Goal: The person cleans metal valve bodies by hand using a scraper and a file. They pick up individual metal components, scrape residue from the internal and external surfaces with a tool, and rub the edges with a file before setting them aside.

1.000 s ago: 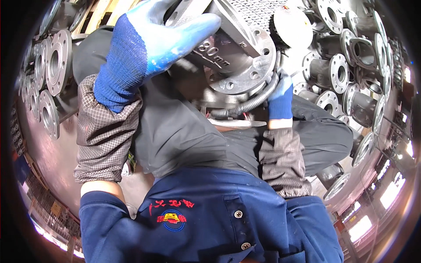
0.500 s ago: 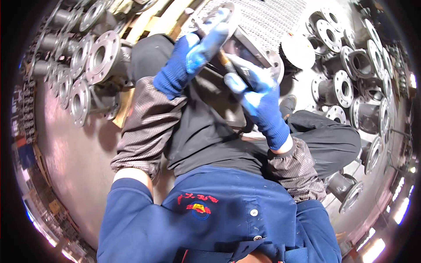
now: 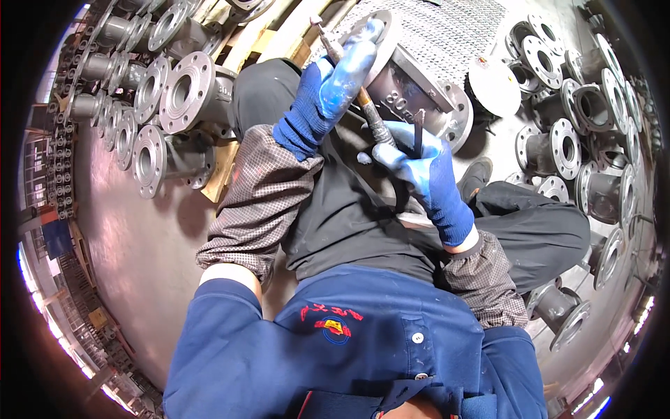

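Observation:
A flanged pipe fitting in dark grey metal lies before me on a perforated metal surface. Across its near side slants a long slim tool with a brass-coloured band and a small knobbed tip. My left hand, in a blue glove with a pale worn palm, is closed round the tool's upper part, its fingertips close to the fitting's round left flange. My right hand, gloved alike, grips the tool's lower end. A dark flat strip sticks up from the right hand, and something black and hose-like hangs beneath it.
Many flanged pipe fittings stand in rows at left on wooden pallets, and others are piled at right. A pale round disc sits right of the perforated surface. My legs are bent close below the work.
The whole view has shifted slightly. Both hands still hold the tool; my right hand has drawn lower along the fitting, showing more of its body and the upright dark strip.

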Available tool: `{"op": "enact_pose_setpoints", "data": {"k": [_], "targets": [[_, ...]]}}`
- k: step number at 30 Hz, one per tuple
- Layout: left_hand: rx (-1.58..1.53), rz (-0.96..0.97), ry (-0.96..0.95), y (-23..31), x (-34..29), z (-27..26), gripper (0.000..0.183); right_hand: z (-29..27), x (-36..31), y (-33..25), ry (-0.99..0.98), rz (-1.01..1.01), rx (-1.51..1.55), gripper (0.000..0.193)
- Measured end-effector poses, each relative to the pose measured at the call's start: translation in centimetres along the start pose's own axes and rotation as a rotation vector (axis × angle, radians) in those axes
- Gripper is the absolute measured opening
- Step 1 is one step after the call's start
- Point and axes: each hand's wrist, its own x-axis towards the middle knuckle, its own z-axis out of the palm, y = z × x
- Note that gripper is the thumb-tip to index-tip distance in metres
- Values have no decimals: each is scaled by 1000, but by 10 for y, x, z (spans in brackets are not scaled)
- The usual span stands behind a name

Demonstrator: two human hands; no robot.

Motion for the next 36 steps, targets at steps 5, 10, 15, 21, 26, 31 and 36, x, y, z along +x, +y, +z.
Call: {"op": "enact_pose_setpoints", "data": {"k": [5,10,15,21,26,31,36], "targets": [[364,66,-117,1,-4,-6,32,9,22,-2,136,-171,-207,28],[192,-201,-89,11,0,-3,32,18,41,-15,127,-230,-337,21],[-203,-264,-70,21,11,11,43,18,59,43,-201,-304,648,36],[249,-123,-6,-8,16,-5,63,-27,17,-68,-28,293,632,37],[342,-94,-51,12,22,18,60,-152,9,-93,114,120,-444,46],[424,18,-134,23,4,13,61,-177,23,-98,-117,439,-756,42],[323,-23,-215,22,-9,18,64,-195,50,-66,-488,-181,-1192,40]]}}
